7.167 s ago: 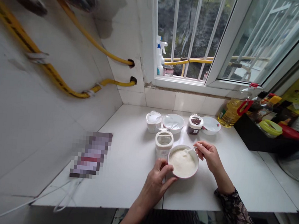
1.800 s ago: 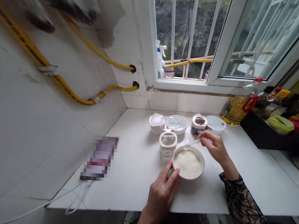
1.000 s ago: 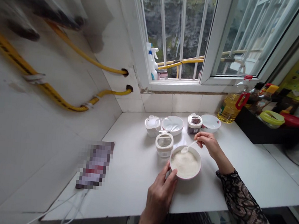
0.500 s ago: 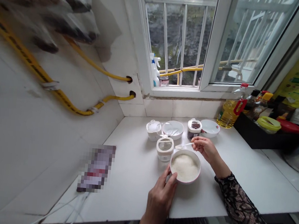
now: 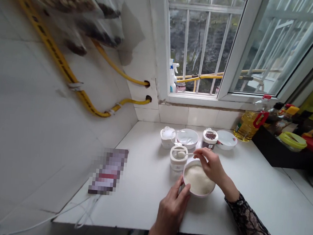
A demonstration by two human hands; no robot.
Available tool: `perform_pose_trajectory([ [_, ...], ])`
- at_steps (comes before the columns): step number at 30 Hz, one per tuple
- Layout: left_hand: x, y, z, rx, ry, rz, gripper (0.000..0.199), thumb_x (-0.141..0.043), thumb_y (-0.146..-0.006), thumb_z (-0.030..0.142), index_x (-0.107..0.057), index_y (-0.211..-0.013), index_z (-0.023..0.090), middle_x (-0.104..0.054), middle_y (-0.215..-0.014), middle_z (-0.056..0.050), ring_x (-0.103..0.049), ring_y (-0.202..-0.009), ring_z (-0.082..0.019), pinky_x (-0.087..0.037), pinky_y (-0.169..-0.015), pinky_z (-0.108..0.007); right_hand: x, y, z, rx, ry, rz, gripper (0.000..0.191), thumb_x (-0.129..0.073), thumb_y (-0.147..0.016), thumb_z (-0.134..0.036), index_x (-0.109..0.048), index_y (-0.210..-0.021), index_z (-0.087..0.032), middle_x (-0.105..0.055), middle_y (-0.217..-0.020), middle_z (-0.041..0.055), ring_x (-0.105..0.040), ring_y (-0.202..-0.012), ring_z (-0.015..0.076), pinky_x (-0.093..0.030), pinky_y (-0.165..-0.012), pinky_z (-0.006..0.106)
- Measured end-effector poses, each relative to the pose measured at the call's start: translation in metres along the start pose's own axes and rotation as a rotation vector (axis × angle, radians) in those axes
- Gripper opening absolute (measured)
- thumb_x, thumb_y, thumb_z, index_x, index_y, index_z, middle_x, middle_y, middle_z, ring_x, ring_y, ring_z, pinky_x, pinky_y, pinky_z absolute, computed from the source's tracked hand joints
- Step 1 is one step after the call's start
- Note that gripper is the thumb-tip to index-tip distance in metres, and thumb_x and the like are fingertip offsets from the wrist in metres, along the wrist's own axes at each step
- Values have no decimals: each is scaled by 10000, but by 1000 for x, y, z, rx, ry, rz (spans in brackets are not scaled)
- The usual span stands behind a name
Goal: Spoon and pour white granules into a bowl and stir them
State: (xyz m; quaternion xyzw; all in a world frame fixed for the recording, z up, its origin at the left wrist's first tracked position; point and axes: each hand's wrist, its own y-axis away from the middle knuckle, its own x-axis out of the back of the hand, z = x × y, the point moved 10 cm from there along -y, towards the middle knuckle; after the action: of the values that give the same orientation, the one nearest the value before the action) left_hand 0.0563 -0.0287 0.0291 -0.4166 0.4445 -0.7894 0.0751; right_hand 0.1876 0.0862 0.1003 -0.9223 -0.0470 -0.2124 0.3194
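A white bowl [image 5: 198,194] full of a pale granular or powdery substance [image 5: 199,179] stands on the counter. My left hand [image 5: 171,208] grips its near left rim, thumb on the edge. Pinched in my right hand [image 5: 209,164] is a small white spoon [image 5: 186,154], its head over the mouth of an open square jar [image 5: 178,163] just beyond the bowl. Something whitish lies in the spoon. Behind stand a jar with white contents [image 5: 167,137], a white bowl [image 5: 187,138], a jar with dark contents [image 5: 209,138] and a second white bowl [image 5: 226,140].
An oil bottle [image 5: 249,122] and a black box [image 5: 268,149] of condiments stand at the back right. A pixelated object [image 5: 109,172] with a white cable lies on the left of the counter [image 5: 139,189]. Yellow pipe [image 5: 91,106] runs along the wall, below hanging bags.
My right hand has carried the spoon leftward, from between bowl and jar to over the jar's mouth. My left hand still holds the bowl. The view has shifted slightly left.
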Motion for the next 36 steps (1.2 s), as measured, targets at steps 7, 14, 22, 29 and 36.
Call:
perform_pose_trajectory([
  [7,1,-2,1,0,10,-2,269,-464,-996,141,-593,-1232,144,-614,-1332,-231,-634,-1222,-261,-596,-907,-307,6,3,-13,124,116,-3,193,-485,-958,-228,-676,-935,-227,-720,-800,64,-639,-763,220,-494,-757,370],
  [14,3,-3,2,-1,19,21,253,-472,-995,147,-603,-1212,148,-625,-1314,-231,-662,-1181,-252,-602,-876,-286,53,7,27,-159,-42,155,137,-525,-838,-239,-629,-756,-206,-542,-573,-18,-518,-543,158,-408,-553,284],
  [22,3,-1,1,0,22,15,249,-501,-980,134,-623,-1197,136,-621,-1320,-230,-662,-1180,-258,-591,-890,-285,41,4,-2,107,235,-1,176,-489,-851,-146,-620,-746,-200,-625,-676,26,-570,-665,177,-433,-664,302],
  [29,2,-1,0,12,24,24,245,-509,-978,132,-626,-1193,141,-627,-1314,-223,-674,-1157,-251,-594,-884,-291,26,7,32,-161,86,-35,176,-477,-796,-196,-623,-698,-200,-581,-592,1,-507,-570,151,-380,-575,279],
  [36,2,1,1,-7,14,26,254,-510,-978,133,-619,-1208,136,-620,-1318,-236,-669,-1166,-260,-599,-874,-299,39,12,75,-506,-305,112,132,-549,-640,-285,-620,-592,-185,-464,-449,-32,-403,-474,122,-309,-514,273],
])
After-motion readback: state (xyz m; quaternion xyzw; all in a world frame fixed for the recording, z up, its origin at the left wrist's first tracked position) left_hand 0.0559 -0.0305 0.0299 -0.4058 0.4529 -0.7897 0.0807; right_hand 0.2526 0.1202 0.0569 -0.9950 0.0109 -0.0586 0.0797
